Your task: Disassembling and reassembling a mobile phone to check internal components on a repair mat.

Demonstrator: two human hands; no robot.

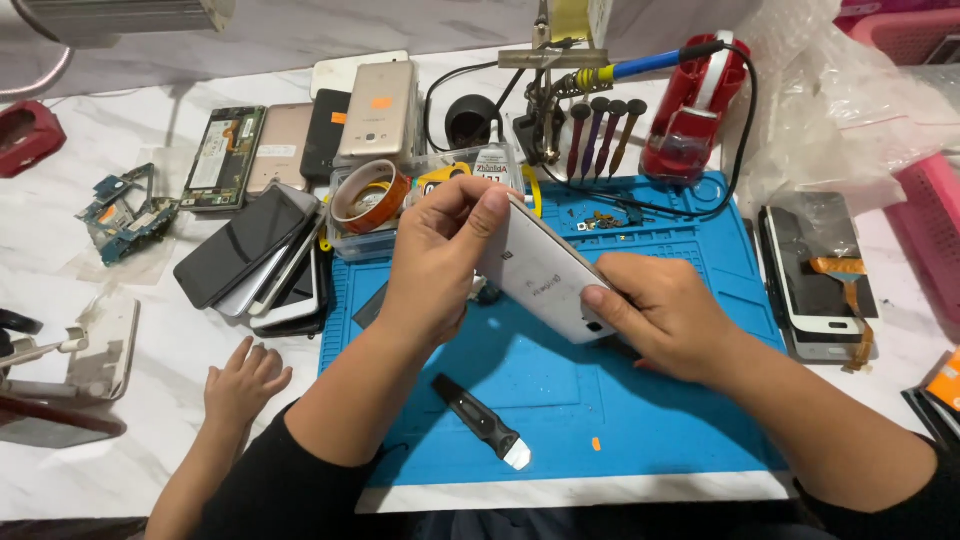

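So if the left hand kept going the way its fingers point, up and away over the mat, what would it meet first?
Probably the clear plastic box with the orange tape roll, just beyond the left hand gripping the white phone. Depth is uncertain.

At the centre we see a blue work mat [640, 420]; on it at six o'clock lies a black pry tool [480, 420]. At ten o'clock we find stacked phones [262, 262], at twelve a soldering iron [640, 68] above a row of screwdrivers [603, 132], at three a dismantled phone [815, 285].
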